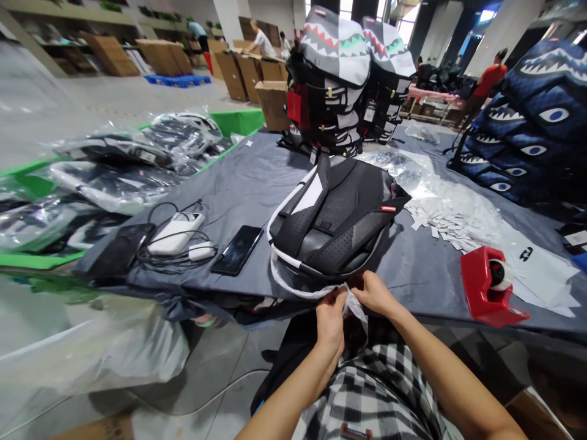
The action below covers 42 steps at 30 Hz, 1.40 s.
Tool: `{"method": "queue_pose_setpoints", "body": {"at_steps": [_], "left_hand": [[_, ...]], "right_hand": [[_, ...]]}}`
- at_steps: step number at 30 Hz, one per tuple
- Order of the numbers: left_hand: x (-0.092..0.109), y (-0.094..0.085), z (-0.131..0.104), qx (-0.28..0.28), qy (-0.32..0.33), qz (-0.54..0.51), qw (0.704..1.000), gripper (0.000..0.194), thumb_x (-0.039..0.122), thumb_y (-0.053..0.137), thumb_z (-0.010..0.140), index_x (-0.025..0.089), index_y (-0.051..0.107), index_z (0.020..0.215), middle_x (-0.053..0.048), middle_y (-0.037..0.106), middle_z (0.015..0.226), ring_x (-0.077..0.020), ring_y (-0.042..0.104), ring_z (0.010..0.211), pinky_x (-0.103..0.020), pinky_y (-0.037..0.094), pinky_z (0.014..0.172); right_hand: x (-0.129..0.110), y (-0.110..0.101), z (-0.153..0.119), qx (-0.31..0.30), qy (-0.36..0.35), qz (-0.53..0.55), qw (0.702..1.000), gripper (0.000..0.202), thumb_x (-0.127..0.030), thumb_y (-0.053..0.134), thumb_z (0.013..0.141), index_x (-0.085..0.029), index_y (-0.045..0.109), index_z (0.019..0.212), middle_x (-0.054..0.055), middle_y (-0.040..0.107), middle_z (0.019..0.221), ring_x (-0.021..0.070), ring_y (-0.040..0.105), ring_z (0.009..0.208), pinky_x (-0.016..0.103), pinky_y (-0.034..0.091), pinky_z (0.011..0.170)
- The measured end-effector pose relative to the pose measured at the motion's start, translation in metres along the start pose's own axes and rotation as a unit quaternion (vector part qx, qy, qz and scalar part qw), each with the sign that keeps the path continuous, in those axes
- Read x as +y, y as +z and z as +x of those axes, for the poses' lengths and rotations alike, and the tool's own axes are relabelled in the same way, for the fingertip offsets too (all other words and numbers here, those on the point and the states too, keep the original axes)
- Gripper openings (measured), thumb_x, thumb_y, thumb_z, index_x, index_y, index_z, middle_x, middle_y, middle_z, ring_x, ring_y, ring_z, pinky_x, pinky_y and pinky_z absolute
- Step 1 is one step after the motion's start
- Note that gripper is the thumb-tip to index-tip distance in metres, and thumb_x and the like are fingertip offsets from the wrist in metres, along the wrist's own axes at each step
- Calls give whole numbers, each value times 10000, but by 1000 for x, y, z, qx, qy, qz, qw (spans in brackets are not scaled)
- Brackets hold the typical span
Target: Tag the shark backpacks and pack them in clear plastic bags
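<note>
A black backpack (334, 226) lies on the grey-covered table with its shoulder straps facing up. Along its left side and front runs a thin white strip (293, 292), which looks like twisted plastic or soft wrapping. At the table's front edge my left hand (331, 311) pinches this strip between thumb and fingers. Close beside it, my right hand (372, 292) is closed on the same strip, and a loose white end hangs down between the hands. My fingertips partly cover the spot where they grip it.
Left of the backpack lie a phone (237, 249), a white power bank (178, 233) with cables and a dark pouch (117, 249). A red tape dispenser (488, 284) and paper slips (447, 223) are on the right. Stacked backpacks (337, 55) stand behind; bagged ones (114, 177) fill a green-edged bin.
</note>
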<state>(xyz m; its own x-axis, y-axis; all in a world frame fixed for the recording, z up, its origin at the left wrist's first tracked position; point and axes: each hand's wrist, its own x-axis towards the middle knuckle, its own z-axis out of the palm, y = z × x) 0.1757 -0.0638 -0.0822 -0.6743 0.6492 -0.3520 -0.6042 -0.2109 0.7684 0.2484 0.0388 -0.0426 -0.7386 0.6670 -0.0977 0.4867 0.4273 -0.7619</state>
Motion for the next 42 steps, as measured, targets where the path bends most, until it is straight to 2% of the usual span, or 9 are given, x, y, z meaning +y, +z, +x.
{"method": "queue_pose_setpoints", "body": {"at_steps": [7,16,19,22,27,33,37,39,42], "left_hand": [[-4,0,1,5,3,5,1000,490,502,887,580,150,726,881,-72,747,931,-213,673,931,-361,473,959],[12,-1,2,-21,19,56,998,522,507,882,568,146,730,912,-114,753,1000,-265,692,996,-395,485,985],[16,-30,-14,-31,11,117,993,540,532,823,667,161,738,1049,-136,734,1144,-299,665,1113,-405,478,1017],[17,-88,-27,-41,2,210,977,535,622,731,732,210,749,1074,-112,733,1165,-319,644,1159,-405,490,1001],[62,-155,-21,19,128,373,919,565,760,648,679,218,746,802,-73,750,883,-308,678,943,-394,521,914],[146,-87,15,22,284,381,880,421,604,622,769,217,727,898,-63,735,934,-252,664,914,-342,511,859],[166,-35,39,-14,338,352,873,307,497,631,770,206,712,823,-49,718,843,-213,649,832,-312,498,802],[168,-17,51,-36,340,342,875,289,479,628,762,203,703,803,-44,708,813,-202,637,801,-300,491,764],[169,1,70,-53,316,346,882,300,478,619,725,196,680,807,-37,690,781,-186,617,741,-291,478,712]], "right_hand": [[-5,-11,-7,-114,33,186,975,483,-608,483,865,-203,421,609,-55,379,544,90,335,541,231,306,534],[0,-1,10,-181,189,345,901,644,-702,834,519,-151,586,740,-59,526,580,66,421,504,214,293,510],[13,4,-4,-188,201,407,871,672,-720,848,470,-129,608,679,-28,555,570,83,478,516,244,379,560],[32,2,-26,-198,199,436,855,633,-696,838,533,-123,647,724,11,618,658,104,544,588,260,429,625],[47,-15,-50,-196,188,368,889,618,-739,776,566,-178,537,668,-60,460,551,73,383,499,227,319,512],[0,-67,-73,-30,21,-7,999,489,-665,696,762,-182,635,800,10,607,717,153,524,647,269,406,609],[-51,-71,-75,88,-197,-133,967,370,-490,608,906,-198,668,1125,120,695,1043,240,639,954,372,494,866],[-68,-53,-58,60,-308,-187,931,531,-442,681,851,-175,602,1303,174,626,1304,299,555,1236,466,398,1087],[-72,-18,-26,5,-330,-254,909,709,-395,752,767,-97,548,1377,227,552,1418,344,502,1320,508,323,1156]]}}
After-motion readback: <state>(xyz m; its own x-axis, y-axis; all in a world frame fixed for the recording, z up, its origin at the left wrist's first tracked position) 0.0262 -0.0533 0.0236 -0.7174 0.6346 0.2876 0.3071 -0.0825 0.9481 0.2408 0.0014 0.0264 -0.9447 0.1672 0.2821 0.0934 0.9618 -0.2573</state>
